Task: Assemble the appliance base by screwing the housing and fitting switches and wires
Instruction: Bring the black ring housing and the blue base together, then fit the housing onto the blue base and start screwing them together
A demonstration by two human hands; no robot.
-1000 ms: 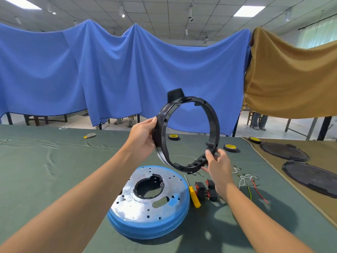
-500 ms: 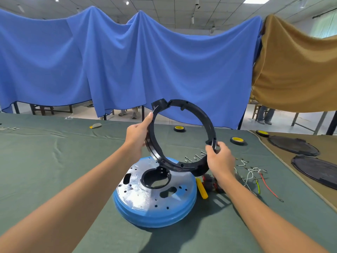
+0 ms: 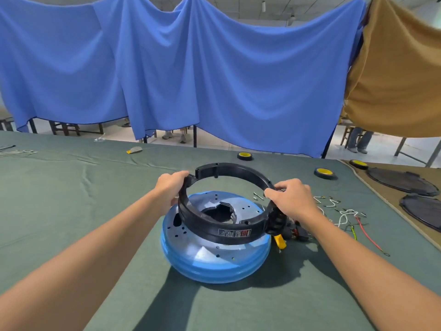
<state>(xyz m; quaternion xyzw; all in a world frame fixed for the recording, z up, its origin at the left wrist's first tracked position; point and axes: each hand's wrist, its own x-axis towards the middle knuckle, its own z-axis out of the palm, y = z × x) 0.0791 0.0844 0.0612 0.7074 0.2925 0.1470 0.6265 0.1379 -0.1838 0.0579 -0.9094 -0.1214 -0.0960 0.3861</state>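
Head view, black ring [image 3: 235,233] now tipped flatter, lower over blue base [image 3: 214,265]

Workshop hall: long cloth-covered worktables [image 3: 71,187], hung cloth dividers [image 3: 214,80], tape rolls [image 3: 323,173], loose wires [image 3: 348,216].

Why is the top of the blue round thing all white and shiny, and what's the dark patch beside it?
Head view: light glares off the metal top of the blue base; the dark patch on the green cloth is shadow cast by the base and arms; the wide lens stretches the arms near the edges.
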